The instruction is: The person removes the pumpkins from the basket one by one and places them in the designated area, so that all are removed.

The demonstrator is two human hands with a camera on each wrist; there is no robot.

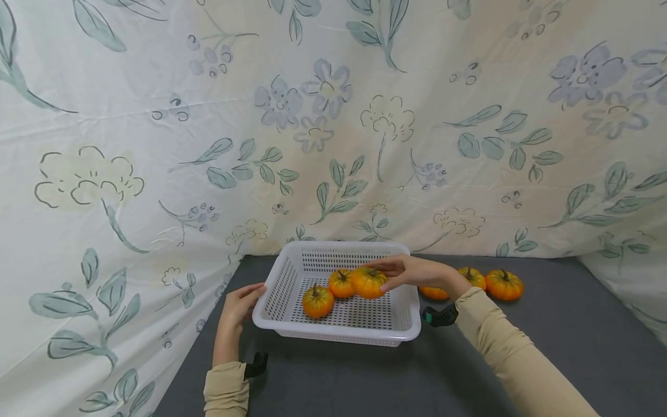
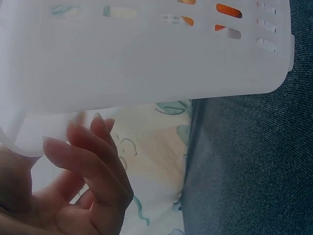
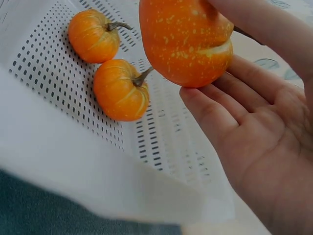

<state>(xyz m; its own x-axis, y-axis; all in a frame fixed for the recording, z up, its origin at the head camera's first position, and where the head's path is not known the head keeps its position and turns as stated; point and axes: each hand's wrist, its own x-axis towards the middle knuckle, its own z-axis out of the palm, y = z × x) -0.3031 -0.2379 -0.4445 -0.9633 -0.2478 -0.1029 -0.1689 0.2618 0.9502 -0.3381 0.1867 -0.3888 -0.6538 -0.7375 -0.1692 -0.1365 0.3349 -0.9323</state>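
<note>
A white plastic basket (image 1: pixel 333 332) with slotted walls stands in front of me. Two small orange pumpkins lie in it, one front left (image 1: pixel 318 301) and one farther back (image 1: pixel 341 283). Over the basket's right half, my right hand (image 1: pixel 422 271) holds a third pumpkin (image 3: pixel 188 46) between thumb and fingers, above the basket floor in the right wrist view. At the basket's left rim, my left hand (image 1: pixel 238 307) grips the edge, its thumb partly hidden by the rim and its curled fingers (image 2: pixel 93 152) beneath.
Right of the basket, more pumpkins sit on the dark grey table (image 1: pixel 563 336): one at the far right (image 1: pixel 504 285), one beside it (image 1: pixel 473 277), and one partly hidden behind my right hand (image 1: pixel 433 293). A floral cloth (image 1: pixel 333 174) hangs behind the table and along its left side.
</note>
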